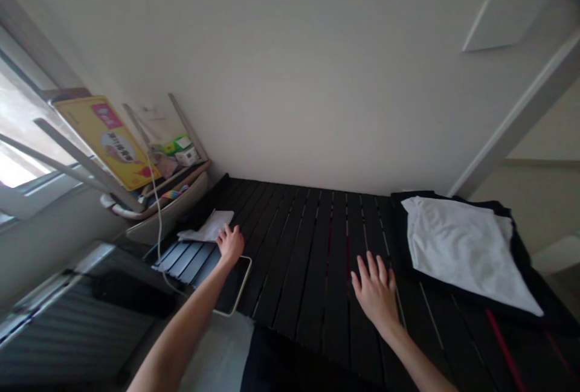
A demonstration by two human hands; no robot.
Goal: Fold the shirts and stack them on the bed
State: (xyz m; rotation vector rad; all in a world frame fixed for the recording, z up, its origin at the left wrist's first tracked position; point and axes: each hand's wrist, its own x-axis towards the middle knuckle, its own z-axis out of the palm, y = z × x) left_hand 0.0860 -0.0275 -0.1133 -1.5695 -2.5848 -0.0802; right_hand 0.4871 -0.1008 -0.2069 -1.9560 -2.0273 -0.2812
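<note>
My left hand (230,243) reaches out to the left and rests on the top edge of a dark tablet with a white rim (233,292); its fingers curl over the edge next to a white folded cloth (207,227). My right hand (375,289) lies flat with fingers spread on the black slatted bed base (299,241) and holds nothing. To its right lies a white garment (462,247) on top of a black one (521,247).
A shelf (172,189) at the left holds a yellow box (111,141), small boxes and a white cable (158,223). A window (18,138) is far left. A white wall runs behind, and a white ladder rail (521,114) slants at the right.
</note>
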